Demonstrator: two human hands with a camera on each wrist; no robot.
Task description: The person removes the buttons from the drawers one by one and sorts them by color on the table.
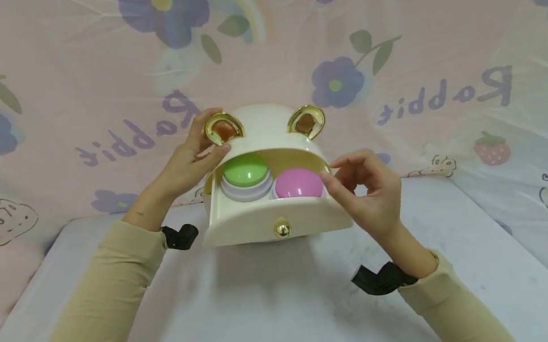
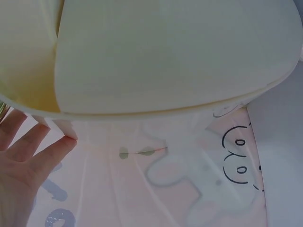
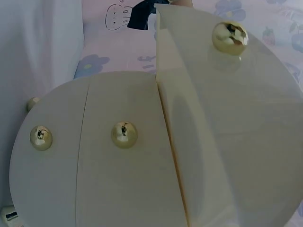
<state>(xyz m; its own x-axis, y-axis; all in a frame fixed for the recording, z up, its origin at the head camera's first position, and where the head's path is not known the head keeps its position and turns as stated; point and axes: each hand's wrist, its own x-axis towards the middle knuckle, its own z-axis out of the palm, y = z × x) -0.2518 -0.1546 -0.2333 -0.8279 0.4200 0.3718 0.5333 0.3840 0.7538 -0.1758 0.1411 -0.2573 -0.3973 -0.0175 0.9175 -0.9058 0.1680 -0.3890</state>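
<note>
A cream storage box (image 1: 267, 116) with two gold-rimmed ears stands on the table. Its top drawer (image 1: 244, 225) is pulled out, a gold knob (image 1: 282, 228) on its front. Inside sit a jar with a green lid (image 1: 246, 170) and, to its right, one with a pink lid (image 1: 299, 184). My left hand (image 1: 190, 161) rests on the box's upper left corner, thumb below the left ear (image 1: 224, 128), straight fingers behind it. Thumb and index finger of my right hand (image 1: 371, 190) pinch the drawer's right side wall, close beside the pink lid.
Two closed lower drawers (image 3: 128, 179) with gold knobs show in the right wrist view. A white-covered table (image 1: 282, 318) lies beneath. Behind hangs a pink flowered cloth (image 1: 266, 63). Black wrist straps (image 1: 379, 279) are on both wrists.
</note>
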